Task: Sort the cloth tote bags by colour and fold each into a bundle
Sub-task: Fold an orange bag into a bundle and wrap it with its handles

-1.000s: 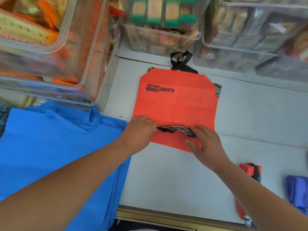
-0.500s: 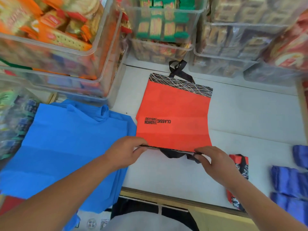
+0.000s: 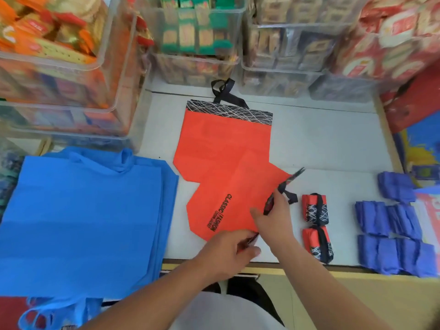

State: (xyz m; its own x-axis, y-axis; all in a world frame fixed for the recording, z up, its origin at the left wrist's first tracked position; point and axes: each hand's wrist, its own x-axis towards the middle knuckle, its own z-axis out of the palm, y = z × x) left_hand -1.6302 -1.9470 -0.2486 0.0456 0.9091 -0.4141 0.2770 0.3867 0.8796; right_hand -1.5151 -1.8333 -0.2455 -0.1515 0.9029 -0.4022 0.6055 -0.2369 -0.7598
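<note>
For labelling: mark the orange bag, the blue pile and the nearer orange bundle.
Orange bag [image 3: 221, 144]: head view, flat upper panel.
Blue pile [image 3: 83, 210]: head view, top bag's middle.
Nearer orange bundle [image 3: 310, 236]: head view, orange cloth left of strap.

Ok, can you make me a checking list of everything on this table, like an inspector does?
Surface: pale grey table with a wooden front edge.
Job's things: orange tote bag spread out, partly folded; two orange bundles to its right; purple bundles further right; blue tote stack at the left.
Clutter: nothing seen.
Hands: left hand pinches the bag's near corner; right hand grips its patterned edge.
Cables: nothing seen.
Surroundings: clear bins of snack packets along the far side.
</note>
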